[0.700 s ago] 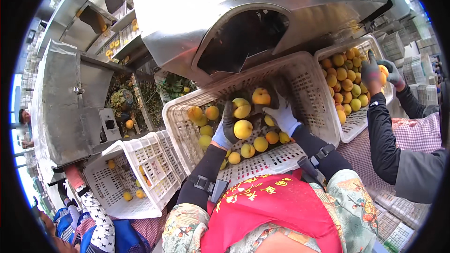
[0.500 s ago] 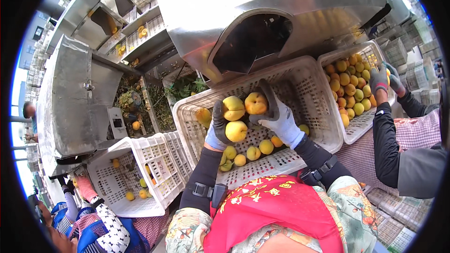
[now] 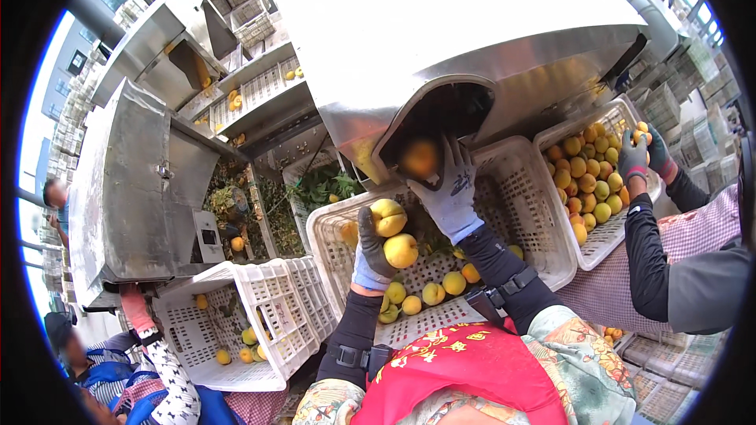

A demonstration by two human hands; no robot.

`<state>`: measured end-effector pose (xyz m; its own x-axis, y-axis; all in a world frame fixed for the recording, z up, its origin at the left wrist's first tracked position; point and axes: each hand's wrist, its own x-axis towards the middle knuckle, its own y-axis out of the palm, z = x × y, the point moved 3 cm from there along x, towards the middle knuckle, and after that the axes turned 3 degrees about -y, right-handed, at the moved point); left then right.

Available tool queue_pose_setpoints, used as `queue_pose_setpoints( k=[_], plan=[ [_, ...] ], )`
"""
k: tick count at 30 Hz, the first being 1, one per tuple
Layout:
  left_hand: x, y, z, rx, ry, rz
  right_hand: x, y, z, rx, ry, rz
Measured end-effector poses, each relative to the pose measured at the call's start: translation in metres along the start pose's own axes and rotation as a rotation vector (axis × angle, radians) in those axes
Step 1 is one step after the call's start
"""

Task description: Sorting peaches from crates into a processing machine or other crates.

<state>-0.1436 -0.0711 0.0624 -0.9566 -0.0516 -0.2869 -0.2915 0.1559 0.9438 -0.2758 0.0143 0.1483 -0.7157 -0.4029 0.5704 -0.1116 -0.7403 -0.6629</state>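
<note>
My left hand (image 3: 372, 249), in a grey-and-white glove, is closed around two yellow peaches (image 3: 401, 251), one above the other, over a white plastic crate (image 3: 543, 197). My right hand (image 3: 453, 193) reaches up to the dark opening (image 3: 480, 102) of a metal machine. A blurred orange-yellow peach (image 3: 420, 159) sits against it, between thumb and fingers, in front of the opening; the exact grip is partly hidden. More peaches (image 3: 433, 293) lie along the crate's near side, below my hands.
Right of me, a co-worker's gloved hands (image 3: 642, 153) hold fruit over a fuller crate (image 3: 587, 256). At left, another white crate (image 3: 236, 382) holds a few peaches beside a metal housing (image 3: 118, 189); a co-worker's pink glove (image 3: 135, 307) reaches in there. The machine's curved hood (image 3: 472, 16) overhangs my crate.
My right hand has moved up and slightly left with its peach to the machine's opening. My left hand stays over the crate with two peaches. The whole view has shifted a little.
</note>
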Motion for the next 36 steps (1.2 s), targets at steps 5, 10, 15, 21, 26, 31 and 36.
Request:
queue_pose_setpoints(
  k=[5, 10, 15, 21, 26, 31, 36],
  plan=[
    [0.007, 0.014, 0.004, 0.013, 0.002, -0.095, 0.048, 0.035, -0.02, -0.203, -0.158, -0.029],
    [0.008, 0.022, -0.012, -0.07, -0.134, -0.152, 0.054, -0.021, 0.016, 0.341, -0.042, -0.035],
    [0.016, -0.037, -0.036, 0.67, 0.053, 0.111, -0.026, -0.028, 0.038, 0.389, -0.176, 0.568],
    [0.025, 0.013, -0.021, 0.502, 0.067, 0.095, -0.019, -0.037, 0.014, 0.257, -0.129, 0.254],
    [0.009, 0.01, -0.013, -0.166, -0.286, 0.157, -0.007, -0.02, -0.003, 0.022, -0.037, 0.173],
    [0.015, 0.008, -0.007, -0.149, -0.209, -0.04, 0.041, 0.034, -0.031, 0.042, -0.206, -0.061],
    [0.02, 0.002, -0.017, -0.497, -0.289, 0.062, 0.043, -0.011, -0.004, 0.151, -0.084, 0.086]
  ],
)
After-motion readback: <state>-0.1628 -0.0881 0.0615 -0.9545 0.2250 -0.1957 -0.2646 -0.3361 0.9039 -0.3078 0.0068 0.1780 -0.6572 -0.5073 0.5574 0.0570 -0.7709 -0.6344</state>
